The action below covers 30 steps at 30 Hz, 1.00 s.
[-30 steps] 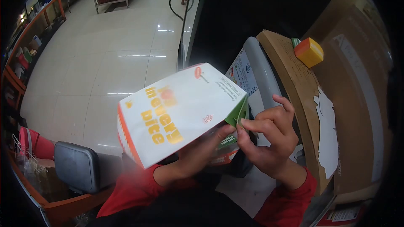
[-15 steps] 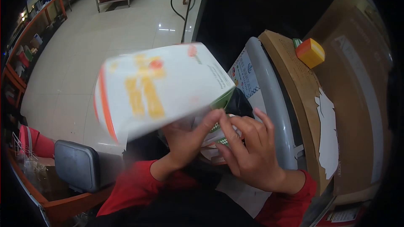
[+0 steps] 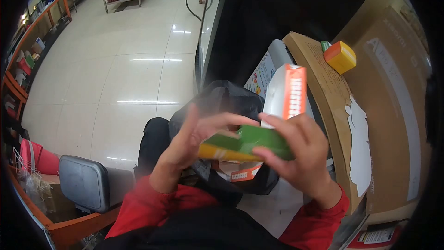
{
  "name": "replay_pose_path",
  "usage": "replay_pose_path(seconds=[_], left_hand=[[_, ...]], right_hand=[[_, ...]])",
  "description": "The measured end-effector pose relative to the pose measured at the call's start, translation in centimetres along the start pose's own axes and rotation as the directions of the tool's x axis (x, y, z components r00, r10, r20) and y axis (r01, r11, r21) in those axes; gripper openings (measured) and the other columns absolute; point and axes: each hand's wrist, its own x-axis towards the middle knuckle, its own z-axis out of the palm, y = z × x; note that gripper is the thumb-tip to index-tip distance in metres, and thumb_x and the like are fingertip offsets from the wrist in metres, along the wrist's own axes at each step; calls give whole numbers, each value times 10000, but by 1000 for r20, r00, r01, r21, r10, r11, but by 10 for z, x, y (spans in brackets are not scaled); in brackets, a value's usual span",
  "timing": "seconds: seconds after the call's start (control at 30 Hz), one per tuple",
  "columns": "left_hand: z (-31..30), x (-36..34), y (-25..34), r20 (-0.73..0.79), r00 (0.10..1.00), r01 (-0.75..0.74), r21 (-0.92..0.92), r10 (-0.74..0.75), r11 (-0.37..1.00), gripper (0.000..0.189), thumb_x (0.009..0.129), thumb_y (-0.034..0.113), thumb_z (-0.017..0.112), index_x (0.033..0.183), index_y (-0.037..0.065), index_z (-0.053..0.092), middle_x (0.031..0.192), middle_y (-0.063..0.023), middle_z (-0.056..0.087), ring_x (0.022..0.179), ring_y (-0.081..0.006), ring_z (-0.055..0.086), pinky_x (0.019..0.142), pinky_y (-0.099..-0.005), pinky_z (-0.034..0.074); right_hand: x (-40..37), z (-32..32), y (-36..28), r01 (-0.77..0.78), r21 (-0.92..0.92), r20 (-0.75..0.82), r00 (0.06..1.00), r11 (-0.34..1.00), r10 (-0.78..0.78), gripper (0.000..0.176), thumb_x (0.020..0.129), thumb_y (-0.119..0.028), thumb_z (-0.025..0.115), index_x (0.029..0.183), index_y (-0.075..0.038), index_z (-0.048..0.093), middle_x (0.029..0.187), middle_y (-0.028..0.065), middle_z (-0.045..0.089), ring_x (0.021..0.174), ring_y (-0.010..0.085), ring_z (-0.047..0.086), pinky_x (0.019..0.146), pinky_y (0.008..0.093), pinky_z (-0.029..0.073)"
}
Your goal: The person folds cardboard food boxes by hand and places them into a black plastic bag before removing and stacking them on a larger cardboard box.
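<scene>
In the middle of the head view is a cardboard carton with a green panel [image 3: 266, 141] and a yellow edge. My right hand [image 3: 305, 153] grips the green panel, thumb below and fingers above. My left hand [image 3: 182, 136] is open at the panel's left end, thumb raised and fingers stretched over it, blurred by motion. A white and orange box part [image 3: 277, 95] rises just beyond my right fingers; where it meets the green panel is hidden. Below the hands a black plastic bag [image 3: 217, 95] gapes, with an orange and white box [image 3: 246, 174] inside.
To the right are a grey-rimmed bin [image 3: 283, 51], a brown cardboard box [image 3: 319, 81] and a small yellow box [image 3: 341, 58] on it. A grey-lidded bin [image 3: 84, 183] and a pink bucket [image 3: 39, 157] stand left. Tiled floor [image 3: 125, 78] stretches ahead.
The white carton has swung away from the left, and a green panel now shows between the hands. My left hand has moved left and opened; my right has closed on the panel.
</scene>
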Motion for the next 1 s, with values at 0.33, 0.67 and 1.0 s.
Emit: replay_pose_path(seconds=[0.33,0.67,1.0], left_hand=[[21,0,-22,-433,748,-337,406,504,849,73,810,40,618,842,-9,574,807,-45,602,751,-80,559,701,-208,423],[19,11,-26,-476,483,-410,619,735,670,80,797,43,636,823,-18,591,782,-41,597,691,-64,543,633,-199,433],[16,3,-8,-139,761,-313,776,634,547,71,701,62,692,752,19,668,635,-58,600,590,-136,504,582,-258,345]], right_hand=[[-5,20,17,203,-128,-245,942,971,-229,203,684,-133,721,862,-77,640,673,16,540,520,151,498,475,264,398],[-11,29,7,474,-390,-173,805,789,-568,191,751,-218,613,903,-108,648,843,13,568,751,146,550,685,298,487],[-8,26,2,422,-297,-223,841,857,-492,172,738,-124,633,900,-67,618,934,63,603,807,195,597,756,349,518]])
